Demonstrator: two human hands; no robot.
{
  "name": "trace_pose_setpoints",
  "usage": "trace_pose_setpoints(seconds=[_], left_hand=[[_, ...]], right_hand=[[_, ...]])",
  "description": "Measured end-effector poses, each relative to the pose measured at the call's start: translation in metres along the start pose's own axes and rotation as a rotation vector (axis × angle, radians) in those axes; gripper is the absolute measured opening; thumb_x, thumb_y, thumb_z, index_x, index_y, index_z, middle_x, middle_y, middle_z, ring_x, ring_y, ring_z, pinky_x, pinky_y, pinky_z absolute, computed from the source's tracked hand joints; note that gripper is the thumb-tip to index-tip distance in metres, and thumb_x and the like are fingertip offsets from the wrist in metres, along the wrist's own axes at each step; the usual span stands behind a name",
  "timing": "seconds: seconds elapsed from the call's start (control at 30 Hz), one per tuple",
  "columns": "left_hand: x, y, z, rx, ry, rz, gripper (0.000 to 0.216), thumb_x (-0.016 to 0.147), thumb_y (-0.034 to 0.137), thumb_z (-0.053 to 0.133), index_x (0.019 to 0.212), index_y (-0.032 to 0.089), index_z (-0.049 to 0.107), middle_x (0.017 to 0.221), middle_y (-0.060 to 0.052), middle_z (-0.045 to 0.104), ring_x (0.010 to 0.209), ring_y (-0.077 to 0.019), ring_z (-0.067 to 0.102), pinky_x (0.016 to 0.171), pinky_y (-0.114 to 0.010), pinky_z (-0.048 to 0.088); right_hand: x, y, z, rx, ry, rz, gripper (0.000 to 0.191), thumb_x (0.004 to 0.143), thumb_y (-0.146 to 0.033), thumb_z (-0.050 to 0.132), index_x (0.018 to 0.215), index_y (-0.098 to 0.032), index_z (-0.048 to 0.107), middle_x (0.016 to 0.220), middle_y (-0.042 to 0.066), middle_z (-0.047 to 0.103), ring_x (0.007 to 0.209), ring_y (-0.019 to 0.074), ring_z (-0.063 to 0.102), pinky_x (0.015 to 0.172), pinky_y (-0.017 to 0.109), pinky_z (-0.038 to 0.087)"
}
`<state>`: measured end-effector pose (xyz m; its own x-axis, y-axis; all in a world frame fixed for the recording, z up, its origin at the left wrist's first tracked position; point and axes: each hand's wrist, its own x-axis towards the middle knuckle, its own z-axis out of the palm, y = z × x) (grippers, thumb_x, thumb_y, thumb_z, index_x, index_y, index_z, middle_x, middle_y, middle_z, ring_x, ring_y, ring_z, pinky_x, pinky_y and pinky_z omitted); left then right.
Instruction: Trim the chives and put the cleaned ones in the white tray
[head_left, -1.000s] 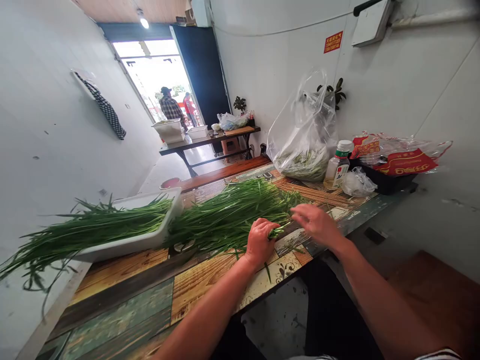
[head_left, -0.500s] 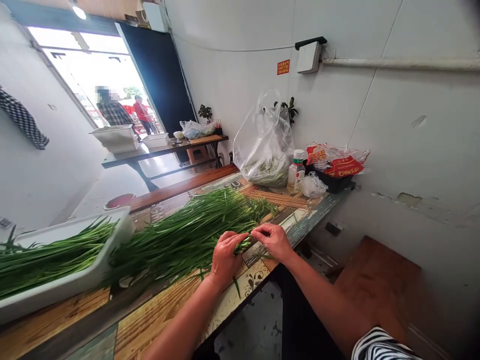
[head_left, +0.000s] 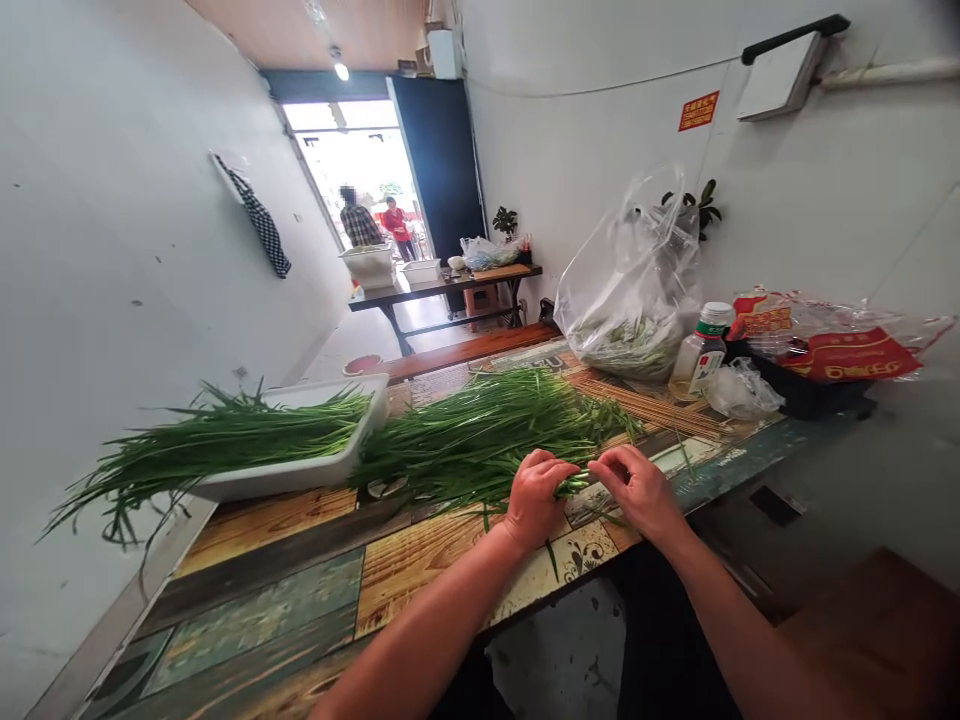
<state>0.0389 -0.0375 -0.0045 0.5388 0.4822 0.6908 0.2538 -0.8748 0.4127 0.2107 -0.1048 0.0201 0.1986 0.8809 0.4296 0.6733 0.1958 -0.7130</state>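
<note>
- My left hand (head_left: 534, 500) is gripping a thin bunch of chives (head_left: 571, 486), fingers curled.
- My right hand (head_left: 637, 490) is pinching that bunch's far end.
- The bunch is lying between my hands, at the near edge of the chive pile (head_left: 487, 430).
- I am counting one pile, one white tray (head_left: 300, 470) holding more chives, one plastic bag (head_left: 630, 290), one bottle (head_left: 701, 355).
- The red wall sticker (head_left: 699, 110) and the bottle label (head_left: 703, 368) are showing writing too small to read.

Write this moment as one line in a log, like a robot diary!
left hand: holding garlic chives | right hand: pinching same stems | nearby: white tray
</note>
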Motion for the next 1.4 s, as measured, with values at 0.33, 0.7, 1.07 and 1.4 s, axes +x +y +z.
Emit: trace_pose_setpoints(seconds=[0.33, 0.7, 1.07, 1.4], left_hand=[[0.001, 0.002, 0.002, 0.001, -0.033, -0.018, 0.027, 0.075, 0.015, 0.055, 0.097, 0.022, 0.069, 0.087, -0.003, 0.071, 0.080, -0.0191, 0.054, 0.078, -0.035, 0.045], [0.003, -0.003, 0.009, 0.118, -0.079, 0.007, 0.019, 0.077, 0.019, 0.059, 0.093, 0.020, 0.069, 0.085, -0.003, 0.072, 0.080, -0.0179, 0.056, 0.077, -0.032, 0.046], [0.011, 0.010, -0.012, 0.088, 0.171, -0.023, 0.015, 0.076, 0.015, 0.054, 0.083, 0.020, 0.067, 0.080, -0.004, 0.070, 0.075, -0.0178, 0.058, 0.072, -0.033, 0.050], [0.005, 0.006, -0.009, 0.039, 0.269, -0.125, 0.018, 0.088, 0.024, 0.052, 0.102, 0.020, 0.062, 0.093, -0.005, 0.067, 0.088, -0.0185, 0.059, 0.082, -0.035, 0.048]], right_hand=[[0.006, 0.013, 0.006, 0.029, -0.203, -0.052, 0.033, 0.087, -0.047, 0.050, 0.075, -0.021, 0.068, 0.075, 0.003, 0.065, 0.074, 0.0175, 0.060, 0.067, 0.027, 0.042], [0.005, 0.025, -0.003, 0.234, -0.160, 0.224, 0.034, 0.069, -0.051, 0.068, 0.075, -0.019, 0.074, 0.078, 0.006, 0.071, 0.075, 0.0206, 0.063, 0.069, 0.028, 0.046], [0.019, 0.024, -0.038, 0.249, -0.021, 0.350, 0.057, 0.078, -0.065, 0.048, 0.075, -0.015, 0.074, 0.057, 0.007, 0.062, 0.047, 0.0133, 0.050, 0.043, 0.025, 0.040], [0.021, 0.004, -0.007, -0.035, -0.062, 0.027, 0.022, 0.075, -0.038, 0.059, 0.084, -0.022, 0.070, 0.080, 0.006, 0.070, 0.068, 0.0185, 0.063, 0.063, 0.030, 0.050]])
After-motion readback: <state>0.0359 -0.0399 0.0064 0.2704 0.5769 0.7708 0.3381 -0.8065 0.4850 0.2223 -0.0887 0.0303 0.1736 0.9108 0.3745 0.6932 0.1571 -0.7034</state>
